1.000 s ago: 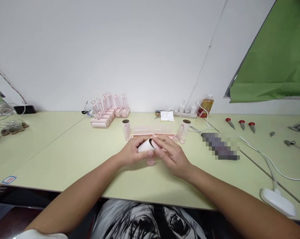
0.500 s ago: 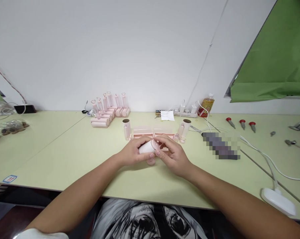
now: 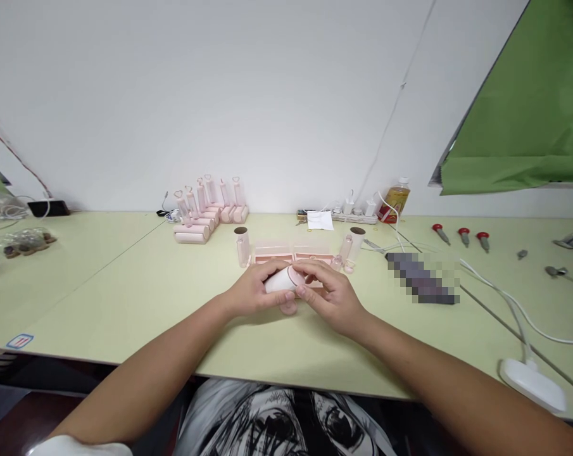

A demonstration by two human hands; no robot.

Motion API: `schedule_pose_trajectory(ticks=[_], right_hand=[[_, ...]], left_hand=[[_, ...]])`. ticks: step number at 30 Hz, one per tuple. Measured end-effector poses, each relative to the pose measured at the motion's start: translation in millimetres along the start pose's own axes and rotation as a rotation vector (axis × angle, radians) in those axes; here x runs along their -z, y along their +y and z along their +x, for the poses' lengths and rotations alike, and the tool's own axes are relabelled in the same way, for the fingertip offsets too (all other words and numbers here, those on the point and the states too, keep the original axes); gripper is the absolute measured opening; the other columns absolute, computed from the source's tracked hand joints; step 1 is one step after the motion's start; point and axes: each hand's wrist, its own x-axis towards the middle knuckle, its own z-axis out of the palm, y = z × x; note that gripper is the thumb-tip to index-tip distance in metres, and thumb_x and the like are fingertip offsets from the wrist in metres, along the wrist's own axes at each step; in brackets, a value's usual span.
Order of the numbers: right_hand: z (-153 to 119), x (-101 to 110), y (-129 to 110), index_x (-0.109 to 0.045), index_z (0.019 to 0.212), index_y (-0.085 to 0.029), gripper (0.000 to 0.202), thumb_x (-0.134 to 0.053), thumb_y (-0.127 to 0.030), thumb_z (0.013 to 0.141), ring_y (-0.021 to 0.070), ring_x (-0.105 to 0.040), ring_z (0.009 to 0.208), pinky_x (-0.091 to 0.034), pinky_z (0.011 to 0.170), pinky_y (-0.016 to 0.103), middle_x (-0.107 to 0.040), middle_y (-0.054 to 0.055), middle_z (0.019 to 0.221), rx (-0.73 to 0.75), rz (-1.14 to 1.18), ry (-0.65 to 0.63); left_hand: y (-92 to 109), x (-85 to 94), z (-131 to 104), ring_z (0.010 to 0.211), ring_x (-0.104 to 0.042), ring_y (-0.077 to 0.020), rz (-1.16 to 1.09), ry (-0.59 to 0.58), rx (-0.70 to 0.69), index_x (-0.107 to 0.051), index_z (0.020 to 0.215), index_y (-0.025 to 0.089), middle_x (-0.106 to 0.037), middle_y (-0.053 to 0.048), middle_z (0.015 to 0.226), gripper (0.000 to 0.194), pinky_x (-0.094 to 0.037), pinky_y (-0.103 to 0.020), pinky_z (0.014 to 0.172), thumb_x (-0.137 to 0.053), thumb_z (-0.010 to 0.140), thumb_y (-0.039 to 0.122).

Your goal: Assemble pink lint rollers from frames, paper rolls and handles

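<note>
My left hand [image 3: 249,291] is wrapped round a white tube [image 3: 277,281] that lies tilted above the table, its right end a little higher. At that end is a round pink cap [image 3: 296,276], and the thumb and fingers of my right hand [image 3: 336,300] close round its edge. A small pink disc [image 3: 289,308] lies on the table just below the tube. Behind my hands stand two pink trays [image 3: 273,258] with clear upright lids, partly hidden by my fingers. An open cardboard tube [image 3: 241,232] stands to their left and another open tube [image 3: 357,233] to their right, each with a clear vial beside it.
Several pink cylinders [image 3: 191,234] with heart-topped pieces stand at the back left. A power strip [image 3: 362,218] and a drink bottle [image 3: 395,201] stand by the wall. Cables, a blurred-out dark object [image 3: 421,278], red-handled tools [image 3: 463,237] and a white charger [image 3: 533,383] lie right.
</note>
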Motion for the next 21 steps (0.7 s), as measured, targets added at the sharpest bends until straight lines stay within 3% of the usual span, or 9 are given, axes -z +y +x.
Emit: schedule_pose_trajectory(ticks=[13,21], right_hand=[[-2.8,-2.6,0.6,-0.052,0.129,-0.027,0.043,-0.061,-0.034,0.087,0.0207,-0.060,0.099,-0.058,0.078,0.035,-0.057,0.010,0.124,-0.060,0.086,-0.016],[-7.1,-4.3,-5.9,-0.013,0.150,-0.036,0.080,-0.059,-0.026,0.086,0.0229,-0.054,0.110,-0.059,0.073,0.036,-0.026,0.011,0.152,-0.084,0.131,0.142]], left_hand=[[0.3,0.0,-1.2,0.104,-0.061,-0.0229,-0.053,0.051,0.013,-0.057,0.119,0.018,-0.064,-0.010,0.118,0.043,-0.048,-0.034,0.090,-0.066,0.080,0.035],[-0.9,1.0,-0.9,0.095,-0.061,-0.0224,-0.089,0.099,0.078,-0.057,0.114,0.015,-0.064,-0.010,0.109,0.042,-0.048,-0.033,0.081,-0.064,0.081,0.041]])
